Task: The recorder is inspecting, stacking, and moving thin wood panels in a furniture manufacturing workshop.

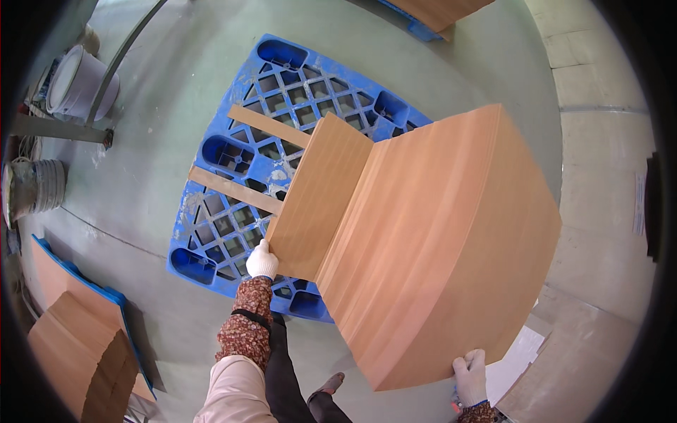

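Note:
A large brown cardboard sheet [423,233] lies tilted over the right part of a blue plastic pallet [185,229], bent along a crease. Its narrower left part [328,183] rests over the pallet, while the broad part reaches past the pallet's right side. My left hand [262,262], in a white glove, is closed on the near left corner of the narrow part. Lower right, my right hand [470,377], gloved too, pinches the broad part's near edge, thumb on top. Two cardboard strips [268,125] stick out leftward from under the sheet, across the pallet.
At lower left, more cardboard [81,345] lies on another blue pallet. A white bucket [84,83] and a metal post [63,129] stand at upper left. Another cardboard load [444,10] sits at the far edge. Pale panels [596,162] line the right side.

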`<state>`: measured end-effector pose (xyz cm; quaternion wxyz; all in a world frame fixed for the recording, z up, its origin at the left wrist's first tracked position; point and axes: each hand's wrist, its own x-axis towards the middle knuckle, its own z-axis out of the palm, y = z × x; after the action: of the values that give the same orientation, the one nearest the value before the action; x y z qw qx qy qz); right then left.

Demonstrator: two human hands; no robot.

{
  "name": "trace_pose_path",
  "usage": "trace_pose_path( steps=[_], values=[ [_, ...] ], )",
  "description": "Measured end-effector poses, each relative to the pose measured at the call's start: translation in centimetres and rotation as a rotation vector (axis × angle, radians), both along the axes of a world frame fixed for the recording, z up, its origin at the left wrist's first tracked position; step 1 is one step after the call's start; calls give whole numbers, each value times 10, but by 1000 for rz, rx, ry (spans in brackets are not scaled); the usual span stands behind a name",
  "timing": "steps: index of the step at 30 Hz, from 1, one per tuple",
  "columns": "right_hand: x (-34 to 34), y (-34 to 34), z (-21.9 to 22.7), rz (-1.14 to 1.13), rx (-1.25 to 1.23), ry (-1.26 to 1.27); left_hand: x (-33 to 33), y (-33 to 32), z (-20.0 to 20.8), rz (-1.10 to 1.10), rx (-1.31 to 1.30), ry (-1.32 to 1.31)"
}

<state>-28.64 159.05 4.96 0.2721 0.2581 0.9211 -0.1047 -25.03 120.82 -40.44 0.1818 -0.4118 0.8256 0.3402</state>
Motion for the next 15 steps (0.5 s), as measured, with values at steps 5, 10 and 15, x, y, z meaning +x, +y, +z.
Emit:
trace_pose_path(
  steps=[5,10,15],
  values=[
    [1,-2,0,-88,-81,24,-4,2,-22,-193,-101,-185],
    [19,37,-9,-18,-59,-39,-17,-3,-29,-333,-154,-362],
    [9,10,6,-164,-42,-25,-38,10,-39,-402,-97,-441]
  ],
)
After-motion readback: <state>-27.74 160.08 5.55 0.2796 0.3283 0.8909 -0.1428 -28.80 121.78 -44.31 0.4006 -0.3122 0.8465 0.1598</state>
